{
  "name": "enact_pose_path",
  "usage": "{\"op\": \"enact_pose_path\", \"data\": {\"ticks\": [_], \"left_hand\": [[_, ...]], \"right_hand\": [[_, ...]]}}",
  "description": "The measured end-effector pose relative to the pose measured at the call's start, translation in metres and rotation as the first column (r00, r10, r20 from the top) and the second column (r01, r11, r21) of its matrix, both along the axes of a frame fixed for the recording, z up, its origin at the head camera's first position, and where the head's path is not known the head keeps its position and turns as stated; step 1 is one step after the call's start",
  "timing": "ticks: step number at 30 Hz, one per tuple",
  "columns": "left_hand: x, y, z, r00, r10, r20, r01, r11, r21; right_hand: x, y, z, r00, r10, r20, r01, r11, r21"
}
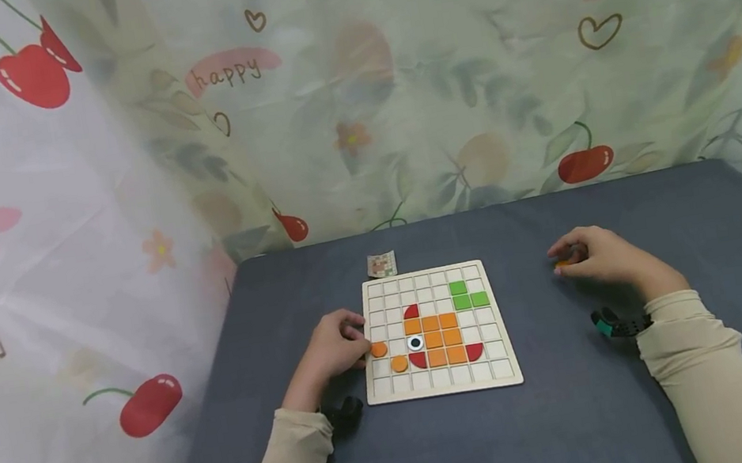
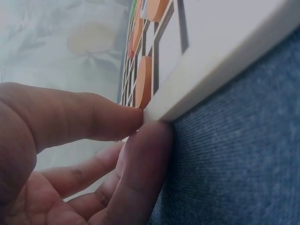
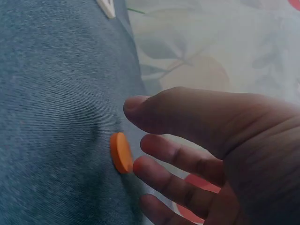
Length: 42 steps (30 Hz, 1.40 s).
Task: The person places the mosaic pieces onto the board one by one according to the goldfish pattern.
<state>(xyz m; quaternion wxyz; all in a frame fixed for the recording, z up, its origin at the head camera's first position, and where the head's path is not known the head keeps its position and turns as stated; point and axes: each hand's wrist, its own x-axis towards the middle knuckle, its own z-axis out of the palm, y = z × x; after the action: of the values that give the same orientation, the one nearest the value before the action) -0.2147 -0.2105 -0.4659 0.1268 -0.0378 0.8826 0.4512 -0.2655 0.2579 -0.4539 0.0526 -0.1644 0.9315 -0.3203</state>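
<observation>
A pale square grid board (image 1: 445, 389) lies on the table. My left hand (image 1: 332, 344) is at its left edge. In the left wrist view, the thumb and a finger (image 2: 150, 145) pinch that edge beside an orange disc (image 2: 144, 82). My right hand (image 1: 601, 259) is to the right of the board, its fingers loosely bent over a loose orange disc (image 3: 122, 153). That disc stays on the cloth near the fingertips, ungripped. On the board are orange squares (image 1: 434, 340), orange discs (image 1: 400, 364), red rounded pieces (image 1: 475, 352), green squares (image 1: 479, 299) and an eye piece (image 1: 415, 343).
Behind the board's upper left corner lies a small picture card (image 1: 381, 264). Dark grey-blue cloth (image 1: 516, 434) covers the table. A printed curtain (image 1: 423, 96) hangs along the back and left sides.
</observation>
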Motion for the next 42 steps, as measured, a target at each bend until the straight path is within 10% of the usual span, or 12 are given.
{"op": "enact_pose_path", "data": {"ticks": [42], "left_hand": [[0.001, -0.001, 0.001, 1.000, 0.004, 0.005, -0.004, 1.000, 0.008]], "right_hand": [[-0.002, -0.016, -0.009, 0.999, -0.030, -0.022, 0.029, 0.998, -0.051]]}}
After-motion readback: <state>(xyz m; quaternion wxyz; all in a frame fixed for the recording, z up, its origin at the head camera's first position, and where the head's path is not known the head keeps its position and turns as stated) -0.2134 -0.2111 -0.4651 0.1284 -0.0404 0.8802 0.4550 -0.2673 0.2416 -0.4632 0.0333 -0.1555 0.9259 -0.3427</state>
